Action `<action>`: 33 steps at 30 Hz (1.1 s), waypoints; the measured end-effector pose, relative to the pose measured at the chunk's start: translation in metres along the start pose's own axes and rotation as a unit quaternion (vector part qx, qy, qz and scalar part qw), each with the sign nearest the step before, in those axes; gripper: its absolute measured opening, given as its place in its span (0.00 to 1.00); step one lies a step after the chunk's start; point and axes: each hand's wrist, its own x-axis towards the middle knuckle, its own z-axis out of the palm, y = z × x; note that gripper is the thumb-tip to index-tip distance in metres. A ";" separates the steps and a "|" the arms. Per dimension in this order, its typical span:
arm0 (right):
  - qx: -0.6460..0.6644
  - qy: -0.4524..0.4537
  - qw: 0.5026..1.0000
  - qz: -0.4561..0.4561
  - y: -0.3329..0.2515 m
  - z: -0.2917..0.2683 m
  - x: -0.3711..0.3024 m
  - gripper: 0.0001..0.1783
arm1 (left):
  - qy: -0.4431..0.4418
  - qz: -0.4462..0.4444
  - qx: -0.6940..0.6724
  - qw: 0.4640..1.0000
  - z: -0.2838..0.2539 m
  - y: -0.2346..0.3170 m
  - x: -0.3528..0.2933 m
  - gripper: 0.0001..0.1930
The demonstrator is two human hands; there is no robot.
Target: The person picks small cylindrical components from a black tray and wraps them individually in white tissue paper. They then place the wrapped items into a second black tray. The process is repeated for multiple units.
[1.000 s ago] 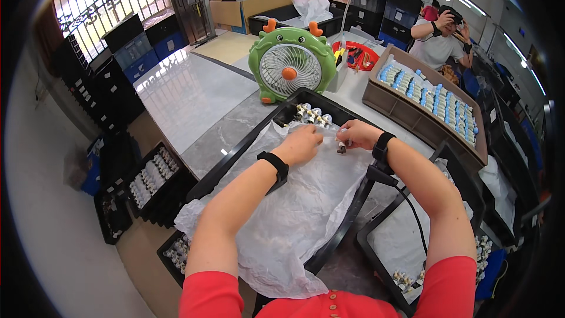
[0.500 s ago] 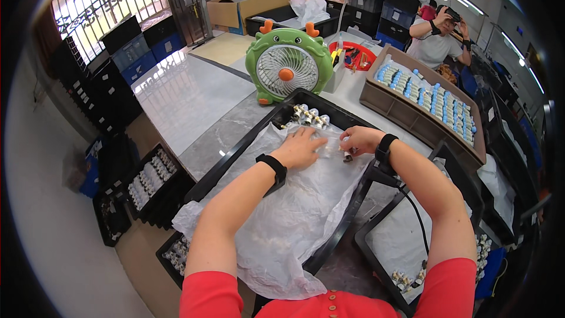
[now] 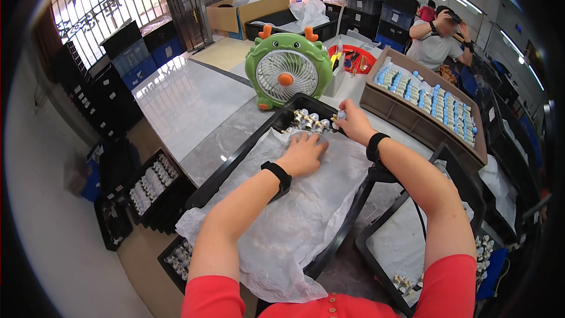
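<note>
A black tray (image 3: 203, 196) in front of me is lined with a crinkled, translucent white sheet (image 3: 294, 218). Small bulb-like parts (image 3: 307, 121) with whitish domes and brass-coloured bits stand in rows at its far end. My left hand (image 3: 302, 156) lies on the sheet just short of these rows, fingers stretched and apart, holding nothing. At the far right corner of the tray, my right hand (image 3: 355, 123) pinches a bulb-like part (image 3: 339, 119) beside the end of the row. Its fingers partly hide that part.
A green cartoon fan (image 3: 288, 70) stands just beyond the tray. To the right are a brown crate (image 3: 406, 106) of blue-and-white parts and a lower black tray (image 3: 376, 241) with a sheet and loose parts. A red tool dish (image 3: 368, 62) sits behind; a person (image 3: 432, 44) is farther back.
My right hand has moved away from me to the row's end, carrying a small part from over the sheet. My left hand has shifted slightly rightward and nearer to me on the sheet.
</note>
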 end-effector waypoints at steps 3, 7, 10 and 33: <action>-0.030 -0.018 0.999 -0.009 -0.005 0.002 0.003 0.21 | 0.008 0.006 -0.013 1.000 0.004 -0.004 0.000 0.24; -0.061 -0.049 0.997 -0.006 0.000 0.007 0.003 0.22 | 0.002 0.020 -0.023 1.000 0.003 -0.006 0.000 0.24; -0.047 -0.045 0.998 0.016 -0.003 0.007 0.004 0.23 | 0.020 0.026 -0.016 0.999 0.004 -0.006 -0.001 0.23; -0.088 -0.063 0.994 0.009 0.015 0.027 0.002 0.21 | 0.031 0.053 -0.034 0.998 0.006 -0.015 -0.004 0.20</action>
